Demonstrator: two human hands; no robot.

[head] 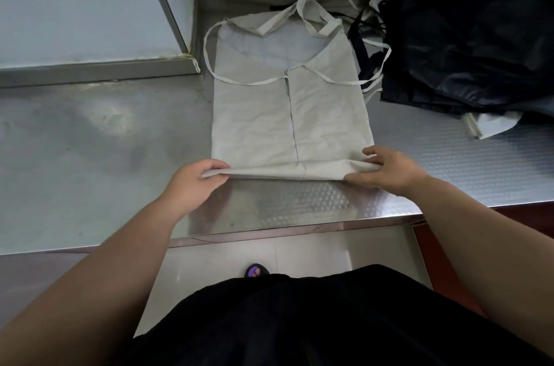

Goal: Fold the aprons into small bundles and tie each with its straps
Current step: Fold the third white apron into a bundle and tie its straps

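Observation:
A beige apron (pixel 269 114) lies flat on the steel counter (pixel 90 141), its two sides folded inward to meet along a middle line. Its neck loop and thin waist straps (pixel 302 15) trail at the far end. The near hem is turned up into a narrow fold. My left hand (pixel 195 183) pinches the left corner of that fold. On the right corner, my right hand (pixel 386 168) pinches the fold, thumb under and fingers on top.
A heap of dark aprons (pixel 467 48) with some pale cloth under it lies at the right, touching the beige apron's straps. A wall and steel upstand (pixel 96 72) border the counter at the back. The counter's front edge (pixel 269 233) runs just below my hands.

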